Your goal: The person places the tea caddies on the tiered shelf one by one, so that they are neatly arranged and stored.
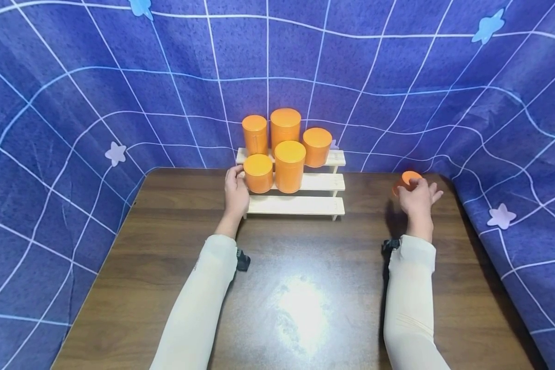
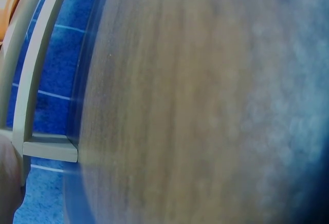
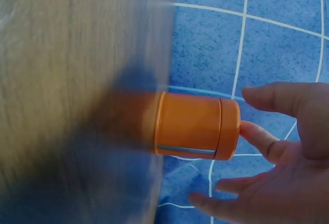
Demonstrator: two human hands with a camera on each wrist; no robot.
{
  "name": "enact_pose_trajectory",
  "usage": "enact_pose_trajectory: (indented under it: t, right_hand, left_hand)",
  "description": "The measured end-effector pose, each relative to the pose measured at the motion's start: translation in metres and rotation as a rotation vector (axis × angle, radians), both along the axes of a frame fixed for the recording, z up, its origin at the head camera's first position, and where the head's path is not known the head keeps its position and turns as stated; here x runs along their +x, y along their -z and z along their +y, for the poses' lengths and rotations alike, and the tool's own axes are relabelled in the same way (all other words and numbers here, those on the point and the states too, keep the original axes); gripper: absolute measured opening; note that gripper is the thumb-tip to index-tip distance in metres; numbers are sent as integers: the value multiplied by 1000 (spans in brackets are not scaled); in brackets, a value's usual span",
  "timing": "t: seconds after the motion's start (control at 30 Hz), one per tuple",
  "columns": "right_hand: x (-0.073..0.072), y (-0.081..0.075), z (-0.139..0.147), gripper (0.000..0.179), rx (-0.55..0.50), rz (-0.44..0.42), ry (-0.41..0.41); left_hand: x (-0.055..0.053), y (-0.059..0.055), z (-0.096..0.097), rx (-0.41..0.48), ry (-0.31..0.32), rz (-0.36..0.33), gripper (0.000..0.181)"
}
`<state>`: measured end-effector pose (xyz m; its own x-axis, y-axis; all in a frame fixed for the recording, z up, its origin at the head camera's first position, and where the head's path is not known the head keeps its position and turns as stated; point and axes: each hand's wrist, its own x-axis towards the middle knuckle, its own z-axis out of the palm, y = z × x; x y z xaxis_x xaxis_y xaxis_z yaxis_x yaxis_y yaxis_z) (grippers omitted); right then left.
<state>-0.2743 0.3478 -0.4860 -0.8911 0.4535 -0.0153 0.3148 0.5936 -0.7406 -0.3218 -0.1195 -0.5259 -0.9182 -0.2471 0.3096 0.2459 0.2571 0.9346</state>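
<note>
A pale wooden three-step stand (image 1: 296, 205) stands at the back of the table and bears several orange lidded tins. My left hand (image 1: 237, 192) grips the stand's left end, right beside a short tin (image 1: 259, 177) on the middle step; a digit (image 2: 9, 178) lies against the stand's end in the left wrist view. At the far right, a lone orange tin (image 3: 190, 124) stands upright on the table. Over it, my right hand (image 1: 417, 200) has its fingers and thumb spread, with one fingertip (image 3: 247, 129) right at the lid.
A taller tin (image 1: 290, 169) shares the middle step; the top step carries a slim tin (image 1: 255, 136), a tall tin (image 1: 285, 123) and a short tin (image 1: 317, 147). Blue gridded cloth (image 1: 351, 61) hangs along the back and sides of the brown table (image 1: 176, 205).
</note>
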Motion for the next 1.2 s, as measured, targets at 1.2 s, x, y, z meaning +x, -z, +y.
enact_pose_trajectory:
  t: [1.2]
  right_hand:
    - [3, 0, -7, 74, -122, 111, 89]
  left_hand:
    - [0, -1, 0, -7, 9, 3, 34]
